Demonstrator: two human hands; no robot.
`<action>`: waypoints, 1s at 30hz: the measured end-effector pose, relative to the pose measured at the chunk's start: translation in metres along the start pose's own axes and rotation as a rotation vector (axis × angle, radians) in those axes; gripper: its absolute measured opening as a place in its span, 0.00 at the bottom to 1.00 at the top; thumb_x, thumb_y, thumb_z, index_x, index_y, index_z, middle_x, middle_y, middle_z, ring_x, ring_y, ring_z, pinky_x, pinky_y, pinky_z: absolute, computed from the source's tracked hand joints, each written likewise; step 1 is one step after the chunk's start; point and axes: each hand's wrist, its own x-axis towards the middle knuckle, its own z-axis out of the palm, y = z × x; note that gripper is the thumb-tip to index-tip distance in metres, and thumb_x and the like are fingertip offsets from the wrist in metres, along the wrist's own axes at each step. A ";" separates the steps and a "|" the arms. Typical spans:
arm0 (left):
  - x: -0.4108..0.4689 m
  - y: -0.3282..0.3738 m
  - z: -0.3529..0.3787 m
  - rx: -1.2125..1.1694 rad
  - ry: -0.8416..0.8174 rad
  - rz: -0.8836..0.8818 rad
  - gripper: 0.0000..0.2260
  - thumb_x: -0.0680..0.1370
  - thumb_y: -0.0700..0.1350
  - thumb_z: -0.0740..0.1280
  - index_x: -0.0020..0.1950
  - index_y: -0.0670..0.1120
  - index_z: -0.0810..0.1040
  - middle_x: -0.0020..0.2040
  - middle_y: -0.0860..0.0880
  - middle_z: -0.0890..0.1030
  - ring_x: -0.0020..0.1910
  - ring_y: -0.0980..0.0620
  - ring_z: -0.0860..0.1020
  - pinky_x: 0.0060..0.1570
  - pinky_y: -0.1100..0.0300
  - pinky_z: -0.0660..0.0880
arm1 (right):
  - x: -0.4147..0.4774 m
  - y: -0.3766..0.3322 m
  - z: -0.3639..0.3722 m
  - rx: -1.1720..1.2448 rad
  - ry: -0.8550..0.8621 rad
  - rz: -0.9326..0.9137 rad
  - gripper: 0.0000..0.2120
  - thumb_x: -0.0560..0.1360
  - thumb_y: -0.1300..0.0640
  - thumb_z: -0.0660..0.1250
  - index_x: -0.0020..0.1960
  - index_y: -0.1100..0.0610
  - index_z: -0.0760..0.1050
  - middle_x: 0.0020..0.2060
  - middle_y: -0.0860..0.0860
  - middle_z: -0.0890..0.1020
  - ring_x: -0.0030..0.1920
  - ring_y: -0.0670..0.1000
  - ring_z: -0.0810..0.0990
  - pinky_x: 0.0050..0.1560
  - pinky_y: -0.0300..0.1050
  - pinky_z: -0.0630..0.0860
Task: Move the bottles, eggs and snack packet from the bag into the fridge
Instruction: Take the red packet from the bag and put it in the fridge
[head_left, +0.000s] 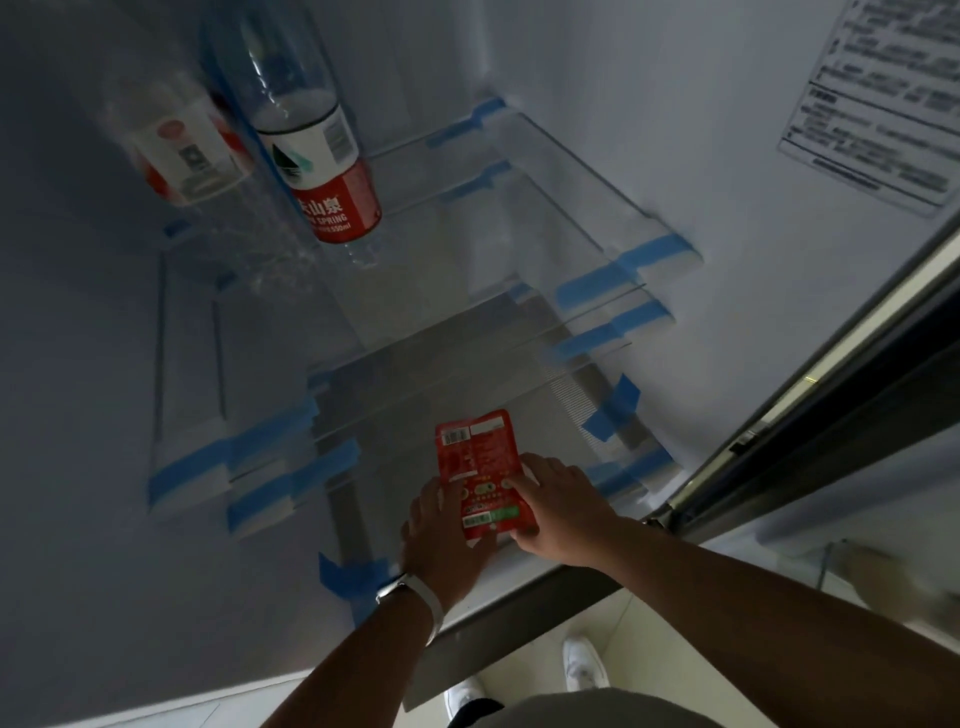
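A red snack packet (480, 470) sits between both my hands at the front of a low glass fridge shelf (395, 410). My left hand (441, 535) holds its lower left edge from beneath. My right hand (550, 506) grips the right side, thumb lying on the packet's face. Two clear water bottles stand on a higher shelf at the top left: one with a red and white label (319, 171) and a second, blurred one (182, 150) to its left. No eggs or bag are in view.
Several glass shelves (545, 171) with blue tape at their corners are stacked inside the white fridge. A printed sticker (878, 98) is on the right inner wall. The open door's edge (810, 395) runs diagonally at right. My white shoes (584, 665) stand on the floor below.
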 end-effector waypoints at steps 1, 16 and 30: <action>0.001 -0.001 0.001 0.013 0.011 0.018 0.34 0.74 0.61 0.69 0.76 0.54 0.61 0.75 0.50 0.63 0.72 0.49 0.63 0.70 0.50 0.61 | 0.001 0.000 0.001 -0.001 0.014 -0.001 0.31 0.71 0.38 0.67 0.68 0.51 0.64 0.66 0.54 0.71 0.62 0.53 0.72 0.63 0.53 0.72; 0.049 0.004 -0.009 0.154 0.087 0.038 0.31 0.74 0.55 0.70 0.73 0.46 0.68 0.70 0.42 0.72 0.65 0.39 0.72 0.60 0.45 0.73 | 0.060 0.013 0.000 -0.049 0.058 -0.034 0.28 0.73 0.44 0.68 0.69 0.55 0.69 0.65 0.55 0.74 0.65 0.57 0.72 0.65 0.57 0.70; 0.100 0.002 -0.016 0.146 0.066 -0.014 0.32 0.70 0.62 0.62 0.70 0.48 0.71 0.65 0.41 0.76 0.60 0.37 0.76 0.59 0.46 0.75 | 0.107 0.021 -0.007 -0.113 0.017 0.000 0.25 0.73 0.44 0.66 0.67 0.52 0.72 0.60 0.51 0.77 0.60 0.56 0.75 0.58 0.53 0.73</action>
